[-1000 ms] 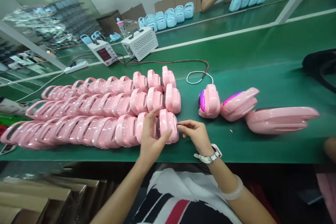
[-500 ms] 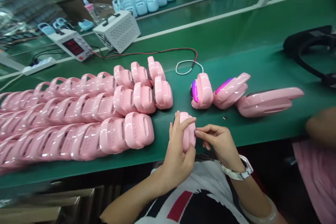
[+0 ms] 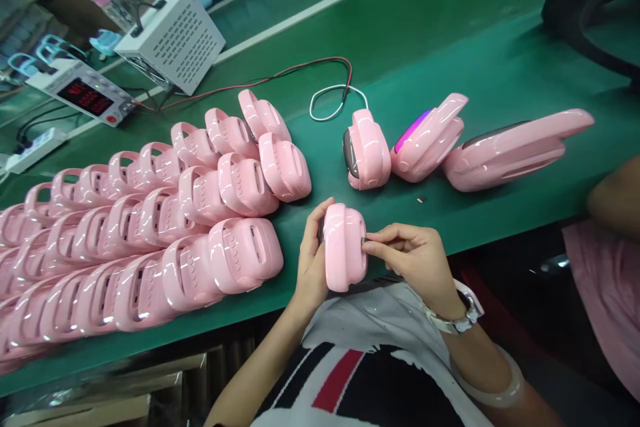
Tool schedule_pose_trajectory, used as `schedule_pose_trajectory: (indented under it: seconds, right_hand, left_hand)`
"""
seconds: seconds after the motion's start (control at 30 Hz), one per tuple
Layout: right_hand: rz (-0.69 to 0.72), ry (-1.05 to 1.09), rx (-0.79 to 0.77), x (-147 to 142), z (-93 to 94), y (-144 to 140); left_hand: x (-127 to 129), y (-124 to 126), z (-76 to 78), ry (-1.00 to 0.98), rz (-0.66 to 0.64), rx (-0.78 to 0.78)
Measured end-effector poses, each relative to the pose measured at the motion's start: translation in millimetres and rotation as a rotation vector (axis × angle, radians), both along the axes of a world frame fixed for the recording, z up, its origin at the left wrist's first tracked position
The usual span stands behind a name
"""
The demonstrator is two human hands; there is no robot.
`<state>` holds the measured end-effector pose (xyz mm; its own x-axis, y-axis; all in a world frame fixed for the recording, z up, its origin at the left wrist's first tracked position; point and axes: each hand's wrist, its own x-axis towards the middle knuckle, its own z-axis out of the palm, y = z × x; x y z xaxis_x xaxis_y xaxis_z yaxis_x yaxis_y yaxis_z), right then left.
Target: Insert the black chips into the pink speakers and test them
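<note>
My left hand grips a glossy pink plastic device with a handle band, from its left side and behind; most of those fingers are hidden. Close on the right, my right hand pinches a tiny dark piece against the slotted side of the device. Whether the piece is inside the slot, I cannot tell. Just beyond stands a similar pink device with a dark front panel and a white cable. Right of it lie a device with a lit purple panel and another device on its side.
Several rows of pink devices fill the left of the green table. Behind them are a power supply with red digits and a grey vented box. A small dark bit lies on the table. Another person's arm is at right.
My left hand has moved from across the device's front to its left side, exposing more of it. The cabled device's purple panel has gone dark. The camera view has tilted and shifted.
</note>
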<state>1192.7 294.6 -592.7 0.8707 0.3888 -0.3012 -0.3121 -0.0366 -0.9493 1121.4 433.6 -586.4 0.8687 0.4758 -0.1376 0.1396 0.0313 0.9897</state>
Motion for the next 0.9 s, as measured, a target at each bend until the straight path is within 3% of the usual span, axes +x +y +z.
schedule_pose_trajectory:
  seconds: [0.23, 0.4, 0.63, 0.9]
  right_hand:
    - [0.011, -0.117, 0.133, 3.5, -6.0, -1.7]
    - [0.110, -0.119, 0.181, 9.7, -15.5, -1.2]
    - [0.248, 0.255, 0.218, 23.3, -20.1, 3.9]
    - [0.297, 0.350, 0.323, 28.7, -22.8, -4.8]
  left_hand:
    - [1.0, -0.1, 5.2, 0.020, -0.010, 0.045]
    - [1.4, 0.0, 4.1, 0.049, -0.032, -0.001]
    - [1.6, 1.8, 4.2, 0.058, -0.031, -0.003]
    - [4.8, 6.7, -3.5, 0.089, -0.034, -0.062]
